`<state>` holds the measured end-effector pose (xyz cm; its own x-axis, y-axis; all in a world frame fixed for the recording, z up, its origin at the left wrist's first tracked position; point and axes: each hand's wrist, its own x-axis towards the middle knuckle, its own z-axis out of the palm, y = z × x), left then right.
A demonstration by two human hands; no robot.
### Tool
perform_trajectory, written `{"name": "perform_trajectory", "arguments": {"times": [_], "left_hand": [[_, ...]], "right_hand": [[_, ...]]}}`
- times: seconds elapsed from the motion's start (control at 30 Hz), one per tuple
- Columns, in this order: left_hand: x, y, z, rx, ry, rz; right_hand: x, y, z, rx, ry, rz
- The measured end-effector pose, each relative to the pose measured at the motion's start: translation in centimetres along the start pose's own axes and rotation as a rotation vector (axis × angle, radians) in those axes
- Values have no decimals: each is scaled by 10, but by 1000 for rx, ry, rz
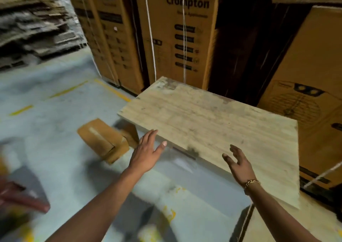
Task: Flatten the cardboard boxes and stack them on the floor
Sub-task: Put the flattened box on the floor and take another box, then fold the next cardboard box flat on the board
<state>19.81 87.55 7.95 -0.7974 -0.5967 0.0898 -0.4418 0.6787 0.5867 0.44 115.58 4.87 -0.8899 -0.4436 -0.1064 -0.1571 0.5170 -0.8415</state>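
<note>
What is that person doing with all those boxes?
A person is reaching out with both hands, and both are empty. The left hand is spread open by the near edge of a wooden table, and the right hand hovers open over it. A small cardboard box sits on the floor beside the table, not flattened yet.

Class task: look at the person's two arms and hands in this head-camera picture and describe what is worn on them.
Both forearms are bare, with no sleeves or gloves in view. The left hand wears nothing visible. The right hand has a gold-coloured chain bracelet of chunky links at the wrist. No watch or rings are evident.
</note>
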Motion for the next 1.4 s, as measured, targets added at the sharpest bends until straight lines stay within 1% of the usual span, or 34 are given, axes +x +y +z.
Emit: {"name": "perform_trajectory", "arguments": {"times": [0.1,0.2,0.33,0.47,0.6,0.77,0.87,1.07,1.2,1.33,1.4], "left_hand": [[6,-50,-31,2,66,-76],[14,-100,-55,-7,94,-164],[35,-171,-80,-8,147,-273],[76,-238,-102,32,159,-390],[120,-296,-130,18,129,-520],[168,-358,-158,-54,134,-682],[191,-395,-166,-76,117,-719],[250,-494,-172,-126,58,-764],[302,-568,-168,-157,-36,-773],[354,-656,-177,-194,-192,-755],[377,-700,-183,-228,-231,-755]], "right_hand": [[28,-42,50,-5,-70,-56],[56,-74,104,3,-148,-91],[102,-111,181,-2,-285,-121],[166,-149,266,17,-397,-134],[227,-198,351,11,-506,-122],[281,-267,438,-82,-668,-225],[302,-300,486,-103,-721,-253],[335,-327,601,-58,-831,-114],[360,-328,690,-60,-811,-37],[391,-319,776,-122,-794,124],[408,-315,814,-165,-783,196]]}}
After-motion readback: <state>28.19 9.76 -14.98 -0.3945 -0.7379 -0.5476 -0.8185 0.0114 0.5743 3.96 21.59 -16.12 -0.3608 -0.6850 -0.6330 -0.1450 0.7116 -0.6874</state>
